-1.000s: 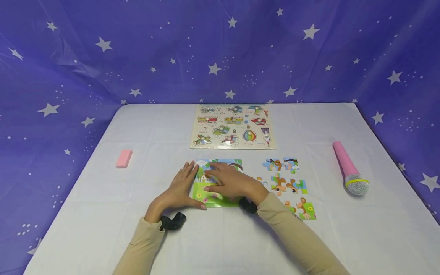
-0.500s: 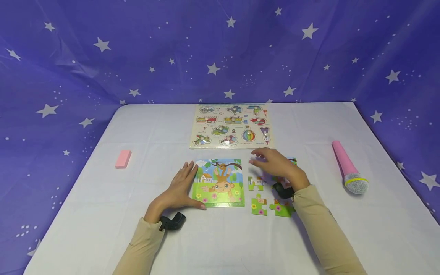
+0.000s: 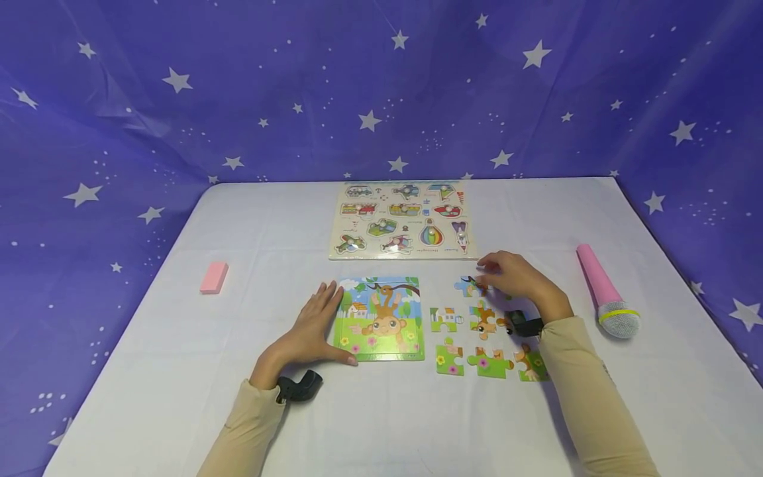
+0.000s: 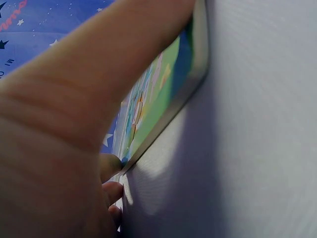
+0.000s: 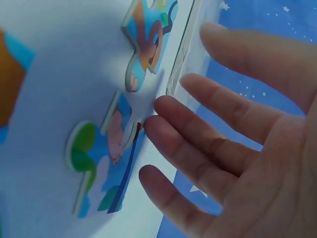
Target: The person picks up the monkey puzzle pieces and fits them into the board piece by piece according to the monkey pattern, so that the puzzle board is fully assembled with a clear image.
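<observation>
A square puzzle board [image 3: 384, 324] with a monkey picture lies flat on the white table. My left hand [image 3: 306, 328] rests against its left side, fingers straight at the far corner and thumb along the near corner. In the left wrist view the board's edge [image 4: 171, 106] passes beside the thumb. My right hand [image 3: 518, 278] hovers over the loose jigsaw pieces, holding nothing, its fingers loosely bent. The right wrist view has its fingertips [image 5: 161, 131] close by a piece with leaves [image 5: 91, 158]; a tail piece [image 5: 146, 42] lies farther along. The hand partly covers the right-hand pieces.
Several jigsaw pieces lie in rows right of the board, including a house piece [image 3: 444, 320] and a flower piece [image 3: 491, 366]. Behind stands a wrapped vehicle peg puzzle [image 3: 405, 218]. A pink block [image 3: 214, 277] is at left, a pink toy microphone [image 3: 605, 291] at right.
My right hand has lifted off the puzzle board and moved right, over the farther loose pieces. The left hand stays at the board's left side.
</observation>
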`<state>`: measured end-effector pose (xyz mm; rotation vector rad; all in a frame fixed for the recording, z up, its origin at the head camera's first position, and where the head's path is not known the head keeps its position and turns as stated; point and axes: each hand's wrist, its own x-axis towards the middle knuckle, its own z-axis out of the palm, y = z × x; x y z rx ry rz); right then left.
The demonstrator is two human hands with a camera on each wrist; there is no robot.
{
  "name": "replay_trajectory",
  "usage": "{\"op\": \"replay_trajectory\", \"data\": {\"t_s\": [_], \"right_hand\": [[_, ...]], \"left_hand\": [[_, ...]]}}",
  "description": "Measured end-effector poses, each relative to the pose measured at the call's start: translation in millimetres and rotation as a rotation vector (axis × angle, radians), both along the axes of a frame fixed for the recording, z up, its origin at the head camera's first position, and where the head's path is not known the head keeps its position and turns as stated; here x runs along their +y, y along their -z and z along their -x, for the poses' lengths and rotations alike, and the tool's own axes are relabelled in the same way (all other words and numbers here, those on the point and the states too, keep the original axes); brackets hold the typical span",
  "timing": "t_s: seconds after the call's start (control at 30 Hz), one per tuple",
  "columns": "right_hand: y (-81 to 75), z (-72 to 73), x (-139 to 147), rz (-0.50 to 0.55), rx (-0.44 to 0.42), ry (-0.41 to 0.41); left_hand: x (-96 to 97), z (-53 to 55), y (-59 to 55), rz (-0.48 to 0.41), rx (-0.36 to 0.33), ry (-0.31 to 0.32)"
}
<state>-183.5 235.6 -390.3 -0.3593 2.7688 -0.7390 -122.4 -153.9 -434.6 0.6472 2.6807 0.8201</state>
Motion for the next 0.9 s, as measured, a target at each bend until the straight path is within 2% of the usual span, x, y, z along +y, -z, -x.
{"op": "replay_trajectory", "data": {"t_s": [0.2,0.4,0.57,0.77,0.9], "right_hand": [[4.4,-1.3,-1,-0.025,0.003,-0.029],[7.1,-4.2,-4,-0.037,-0.026,0.002],[9.3,-5.5,-4,-0.03,-0.004,0.016],[10.9,-5.0,-7,0.004,0.026,0.032],[11.0,-5.5,-7,0.054,0.013,0.04]], "left_hand": [[-0.1,0.4,2.2,0.001,0.0,0.001],[0.0,0.2,2.7,0.01,0.009,0.002],[0.3,-0.5,0.1,0.0,0.01,0.002],[0.6,-0.5,-0.9,0.008,0.016,-0.002],[0.6,-0.4,-1.0,0.01,0.011,-0.003]]}}
